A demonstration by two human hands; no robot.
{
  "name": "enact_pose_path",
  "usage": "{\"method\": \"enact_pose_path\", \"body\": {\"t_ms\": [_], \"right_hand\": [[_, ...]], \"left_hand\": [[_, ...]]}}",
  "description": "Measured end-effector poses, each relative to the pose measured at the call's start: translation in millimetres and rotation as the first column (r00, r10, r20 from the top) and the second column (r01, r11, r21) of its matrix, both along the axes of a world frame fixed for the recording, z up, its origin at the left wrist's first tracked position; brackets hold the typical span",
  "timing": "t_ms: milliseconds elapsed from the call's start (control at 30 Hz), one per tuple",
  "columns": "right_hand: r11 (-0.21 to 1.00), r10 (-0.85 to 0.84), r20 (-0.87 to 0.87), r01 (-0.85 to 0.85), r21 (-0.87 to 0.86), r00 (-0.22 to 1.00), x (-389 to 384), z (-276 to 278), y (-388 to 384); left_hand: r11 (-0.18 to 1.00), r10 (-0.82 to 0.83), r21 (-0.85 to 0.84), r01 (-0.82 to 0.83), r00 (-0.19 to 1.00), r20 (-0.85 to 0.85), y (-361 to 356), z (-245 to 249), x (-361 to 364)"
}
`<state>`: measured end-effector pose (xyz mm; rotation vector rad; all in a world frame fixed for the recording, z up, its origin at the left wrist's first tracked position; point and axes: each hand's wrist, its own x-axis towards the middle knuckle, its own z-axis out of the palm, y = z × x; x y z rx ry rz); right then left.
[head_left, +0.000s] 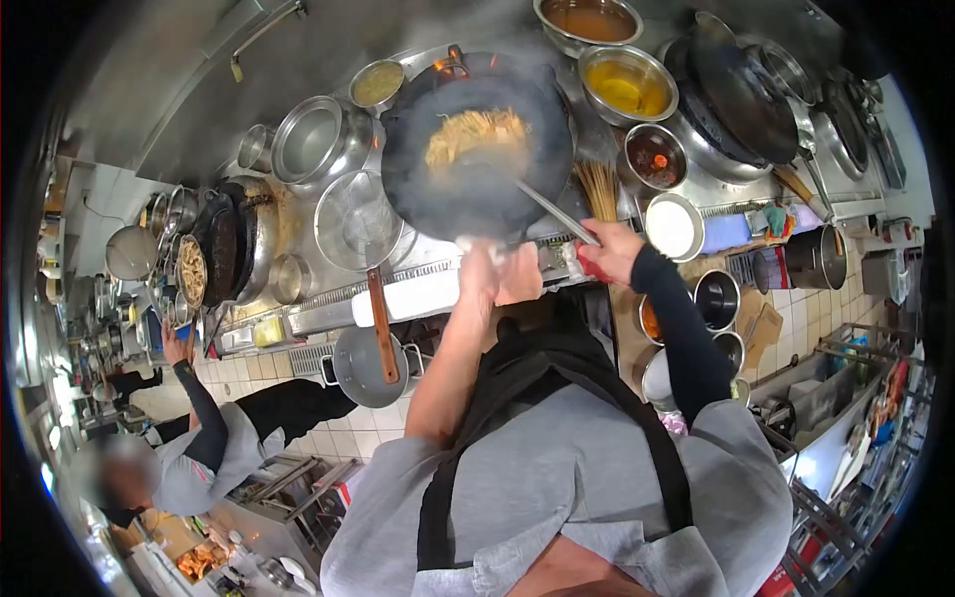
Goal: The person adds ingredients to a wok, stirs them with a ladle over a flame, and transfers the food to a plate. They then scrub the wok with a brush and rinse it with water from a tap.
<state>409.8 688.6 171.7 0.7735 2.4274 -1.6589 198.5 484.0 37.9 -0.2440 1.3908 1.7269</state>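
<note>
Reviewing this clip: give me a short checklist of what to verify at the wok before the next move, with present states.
1. Right hand gripping the metal utensil: ok, closed around its handle.
2. Left hand at the near edge of the wok: ok; how firmly it grips, cannot tell.
3. Food contained: ok, heaped inside the wok.
4. View into the wok: not ok, hazy.
5. Utensil's far end: cannot tell, blurred.
6. Co-worker apart from the wok: ok, off to the left.

A grey metal wall gleams dully along the far side; pale square tiles cover the floor, with steel furniture at right.
</note>
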Motion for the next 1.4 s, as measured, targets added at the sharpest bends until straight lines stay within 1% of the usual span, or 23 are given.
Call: {"method": "enact_pose_path", "body": {"t_ms": [67, 167, 300, 333, 400, 467, 500, 533, 567, 633, 667, 733, 767, 833, 867, 967, 1000, 1100, 1133, 1167, 1267, 1333, 1400], "right_hand": [[0.926, 0.012, -0.115, 0.033, 0.377, 0.993, 3.7, -10.3, -3.7], [0.931, 0.053, -0.116, -0.007, 0.366, 0.992, 28.9, 21.7, -5.3], [0.941, 0.148, -0.068, -0.119, 0.318, 0.987, 87.5, 48.7, 25.0], [0.946, 0.175, 0.062, -0.185, 0.267, 0.983, 94.9, 74.7, 33.2], [0.932, 0.192, 0.014, -0.187, 0.312, 0.981, 100.1, 67.1, 43.8], [0.927, 0.136, 0.112, -0.167, 0.335, 0.984, 69.5, 40.6, 46.0], [0.888, 0.124, -0.046, -0.09, 0.45, 0.991, 59.9, -1.4, 50.1], [0.928, 0.092, -0.081, -0.056, 0.368, 0.992, 41.0, -4.9, 47.6], [0.993, -0.092, 0.021, 0.09, 0.073, 0.996, 25.9, 2.4, 40.7], [0.914, -0.328, 0.151, 0.353, -0.198, 0.933, -2.4, 11.5, 13.8], [0.884, -0.414, 0.127, 0.431, -0.179, 0.901, -20.2, 9.9, -0.9], [0.86, -0.492, -0.152, 0.506, 0.07, 0.857, -53.1, -71.1, -8.8], [0.645, -0.401, -0.463, 0.602, 0.471, 0.791, -76.3, -149.3, -18.5], [0.769, -0.611, -0.122, 0.623, 0.147, 0.782, -96.5, -108.5, -71.1], [0.717, -0.609, 0.144, 0.619, -0.322, 0.78, -96.8, -60.6, -87.0], [0.408, -0.612, 0.147, 0.47, -0.783, 0.777, -69.7, -60.4, -79.7], [0.557, -0.612, 0.082, 0.502, -0.662, 0.786, -64.5, -55.9, -92.2], [0.852, -0.502, -0.015, 0.492, -0.182, 0.865, -33.9, -6.1, -127.2], [0.862, -0.455, 0.036, 0.45, -0.234, 0.89, -14.7, 3.3, -118.6], [0.833, -0.394, 0.07, 0.389, -0.395, 0.916, 2.3, 43.6, -110.1], [0.977, -0.163, 0.174, 0.184, -0.11, 0.971, 20.0, 112.2, -94.9], [0.997, -0.081, 0.212, 0.08, 0.012, 0.974, 11.4, 94.4, -83.2], [0.921, -0.007, -0.08, 0.037, 0.388, 0.997, 3.0, 13.1, -70.7]], "left_hand": [[0.996, -0.059, -0.061, 0.067, 0.989, 0.136, -21.8, -18.9, 20.3], [0.963, -0.116, -0.231, 0.143, 0.985, 0.127, -37.7, 25.5, 44.9], [0.995, 0.098, -0.008, -0.097, 0.991, 0.089, -6.3, 29.4, 4.2], [0.99, 0.141, 0.009, -0.143, 0.986, 0.085, 5.4, 29.6, -6.0], [0.987, 0.157, 0.008, -0.158, 0.986, 0.056, 23.5, 27.7, -23.6], [0.987, 0.155, 0.028, -0.155, 0.988, 0.024, 38.1, 17.1, -36.2], [0.99, 0.141, 0.008, -0.141, 0.99, 0.017, 42.2, 1.7, -42.6], [0.991, 0.131, 0.025, -0.132, 0.991, 0.014, 46.1, -4.3, -43.8], [0.992, 0.121, 0.039, -0.121, 0.993, 0.008, 49.2, -7.5, -45.9], [0.996, 0.053, 0.076, -0.055, 0.998, 0.029, 46.7, -28.1, -56.8], [0.997, 0.041, 0.058, -0.044, 0.998, 0.054, 49.5, -26.5, -59.0], [0.999, 0.027, 0.019, -0.029, 0.994, 0.104, 53.0, -19.0, -59.2], [1.0, 0.022, -0.013, -0.021, 0.994, 0.105, 54.3, -14.8, -58.4], [1.0, -0.011, 0.014, 0.009, 0.984, 0.179, 53.2, -11.7, -64.1], [0.999, -0.031, 0.024, 0.027, 0.976, 0.216, 53.5, -11.7, -67.4], [0.98, -0.181, 0.135, 0.145, 0.933, 0.312, 54.7, -44.2, -89.3], [0.968, -0.236, 0.165, 0.191, 0.916, 0.324, 53.7, -51.4, -91.4], [0.996, 0.037, 0.065, -0.054, 0.973, 0.229, 47.7, 2.2, -47.8], [0.99, 0.101, 0.067, -0.122, 0.96, 0.261, 37.6, 22.3, -33.8], [0.989, 0.0, 0.14, -0.051, 0.938, 0.347, 21.6, 23.4, -30.9], [0.994, -0.055, 0.106, 0.013, 0.913, 0.405, 0.7, 66.8, -29.3], [0.984, -0.069, 0.179, -0.005, 0.911, 0.406, 6.8, 47.9, -51.1], [0.993, 0.003, 0.115, -0.038, 0.957, 0.29, 10.9, 12.3, -41.0]]}}
